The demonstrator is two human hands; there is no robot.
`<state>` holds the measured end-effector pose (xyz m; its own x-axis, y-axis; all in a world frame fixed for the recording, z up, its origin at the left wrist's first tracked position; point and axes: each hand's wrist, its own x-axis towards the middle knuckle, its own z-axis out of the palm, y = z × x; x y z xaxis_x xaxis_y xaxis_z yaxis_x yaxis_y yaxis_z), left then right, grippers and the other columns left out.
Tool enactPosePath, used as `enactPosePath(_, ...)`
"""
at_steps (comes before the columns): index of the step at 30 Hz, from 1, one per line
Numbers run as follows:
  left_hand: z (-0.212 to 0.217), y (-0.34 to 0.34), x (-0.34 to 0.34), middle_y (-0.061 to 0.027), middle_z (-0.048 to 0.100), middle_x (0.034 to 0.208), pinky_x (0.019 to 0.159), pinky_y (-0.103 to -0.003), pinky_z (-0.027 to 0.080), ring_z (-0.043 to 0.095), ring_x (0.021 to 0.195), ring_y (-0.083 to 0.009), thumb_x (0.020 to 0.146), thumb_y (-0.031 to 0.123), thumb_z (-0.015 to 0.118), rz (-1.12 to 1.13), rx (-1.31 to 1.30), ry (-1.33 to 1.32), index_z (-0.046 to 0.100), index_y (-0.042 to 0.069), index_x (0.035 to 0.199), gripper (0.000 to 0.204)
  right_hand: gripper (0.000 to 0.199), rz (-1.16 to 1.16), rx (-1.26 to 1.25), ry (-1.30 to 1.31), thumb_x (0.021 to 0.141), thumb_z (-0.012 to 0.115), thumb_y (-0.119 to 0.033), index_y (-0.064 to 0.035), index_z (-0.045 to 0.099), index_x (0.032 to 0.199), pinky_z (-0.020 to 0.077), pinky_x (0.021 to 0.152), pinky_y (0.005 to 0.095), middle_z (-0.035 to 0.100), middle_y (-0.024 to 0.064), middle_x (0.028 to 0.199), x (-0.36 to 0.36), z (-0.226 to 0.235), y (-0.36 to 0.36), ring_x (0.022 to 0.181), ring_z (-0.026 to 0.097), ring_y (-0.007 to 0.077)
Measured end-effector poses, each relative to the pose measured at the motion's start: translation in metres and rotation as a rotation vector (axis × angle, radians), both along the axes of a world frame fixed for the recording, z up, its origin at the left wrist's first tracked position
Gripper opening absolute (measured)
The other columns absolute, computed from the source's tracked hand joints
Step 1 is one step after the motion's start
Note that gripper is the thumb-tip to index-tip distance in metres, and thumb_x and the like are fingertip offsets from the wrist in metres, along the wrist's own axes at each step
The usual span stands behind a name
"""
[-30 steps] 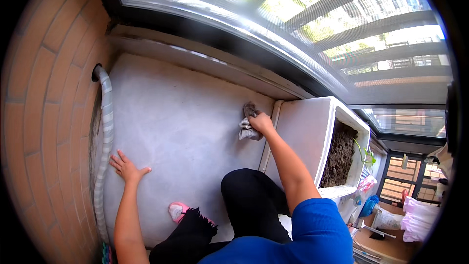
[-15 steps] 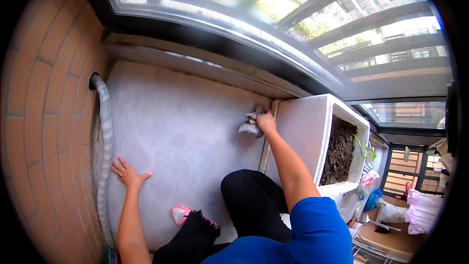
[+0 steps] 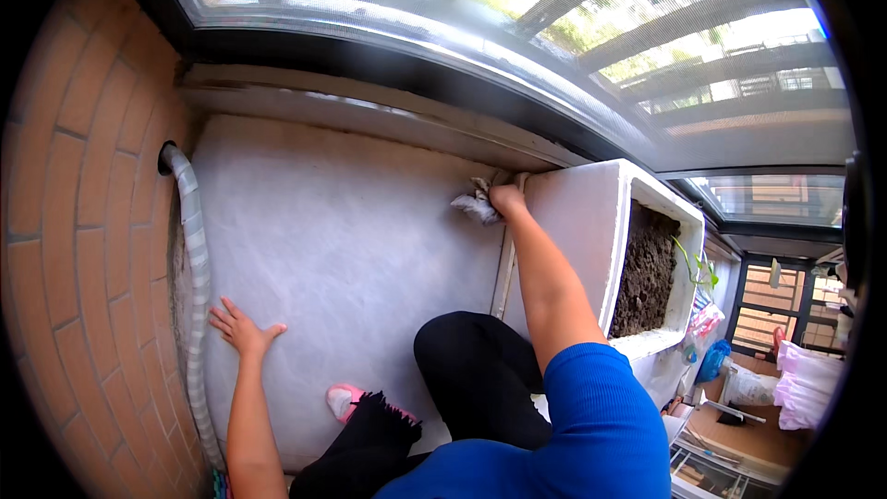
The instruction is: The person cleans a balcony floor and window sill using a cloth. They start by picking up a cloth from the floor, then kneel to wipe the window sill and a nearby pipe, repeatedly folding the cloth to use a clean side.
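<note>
My right hand (image 3: 505,200) is closed round a crumpled grey-white cloth (image 3: 477,204), pressed onto the pale grey slab (image 3: 342,240) close to its far right corner. Part of the cloth hangs out to the left of my fingers. Flat on the slab at the left lies my left hand (image 3: 245,331), fingers spread, holding nothing. Just left of it runs a ribbed grey-white hose (image 3: 197,277), which comes out of a hole in the wall. My pink shoe (image 3: 346,401) and bent black-clad knees are on the slab's near side.
An orange tiled wall (image 3: 83,249) borders the left. Across the far side run a ledge (image 3: 370,120) and a screened window (image 3: 480,0). To the right stands a white box planter (image 3: 614,249) with dark soil and a green sprout. Bags and hanging clothes (image 3: 806,386) are farther right.
My right hand has moved the cloth farther away, toward the slab's far right corner. My left hand stays in place, spread on the slab. The view has shifted slightly.
</note>
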<state>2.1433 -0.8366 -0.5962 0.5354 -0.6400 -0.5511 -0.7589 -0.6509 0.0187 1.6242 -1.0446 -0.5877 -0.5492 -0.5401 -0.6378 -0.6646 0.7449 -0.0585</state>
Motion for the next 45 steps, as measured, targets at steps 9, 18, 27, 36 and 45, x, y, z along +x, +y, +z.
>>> enactPosePath(9, 0.005, -0.006, -0.008, -0.0258, -0.003, 0.144, 0.105, -0.052, 0.019, 0.000, 0.133, -0.0434, 0.038, 0.042, 0.087, 0.013, 0.065, -0.010, -0.003, 0.011, 0.141, 0.141, 0.060, -0.159, -0.057, -0.085, 0.076, 0.061, -0.047, 0.0096, 0.058, 0.095, 0.0493, 0.073, 0.0389, 0.062, 0.0251, 0.094, 0.029, -0.012, 0.130, 0.091, 0.061, 0.0345)
enactPosePath(18, -0.002, 0.001, 0.006, -0.0275, -0.003, 0.144, 0.105, -0.053, 0.019, -0.002, 0.133, -0.0442, 0.037, 0.041, 0.088, 0.004, 0.033, -0.039, -0.002, 0.009, 0.141, 0.142, 0.055, 0.095, -0.202, -0.145, 0.083, 0.046, -0.032, -0.0087, 0.036, 0.131, 0.0424, 0.087, 0.0464, 0.056, 0.0298, 0.106, 0.106, 0.034, 0.152, 0.099, 0.054, 0.0448)
enactPosePath(27, 0.002, -0.003, -0.003, -0.0267, -0.002, 0.144, 0.106, -0.052, 0.018, -0.001, 0.132, -0.0457, 0.038, 0.043, 0.087, -0.007, 0.033, -0.022, -0.002, 0.009, 0.141, 0.140, 0.053, 0.008, -0.100, 0.237, 0.077, 0.054, -0.031, -0.0084, 0.044, 0.124, 0.0474, 0.080, 0.0429, 0.053, 0.0213, 0.111, 0.068, 0.025, 0.069, 0.096, 0.057, 0.0349)
enactPosePath(36, -0.006, 0.002, 0.004, -0.0275, -0.002, 0.144, 0.105, -0.053, 0.018, 0.000, 0.133, -0.0446, 0.037, 0.043, 0.087, -0.032, -0.001, -0.037, -0.003, 0.009, 0.141, 0.141, 0.057, 0.791, -0.386, -0.195, 0.068, 0.062, -0.016, -0.0123, 0.046, 0.123, 0.0494, 0.075, 0.0421, 0.050, 0.0194, 0.104, 0.279, 0.006, 0.097, 0.085, 0.057, 0.0359)
enactPosePath(45, -0.006, 0.006, 0.008, -0.0273, -0.002, 0.144, 0.105, -0.053, 0.018, -0.001, 0.133, -0.0445, 0.037, 0.044, 0.087, -0.023, -0.046, 0.004, -0.004, 0.010, 0.141, 0.142, 0.053, 0.439, -0.365, -0.025, 0.072, 0.059, -0.027, -0.0098, 0.049, 0.121, 0.0475, 0.083, 0.0425, 0.049, 0.0275, 0.113, 0.094, 0.057, 0.026, 0.097, 0.056, 0.0381)
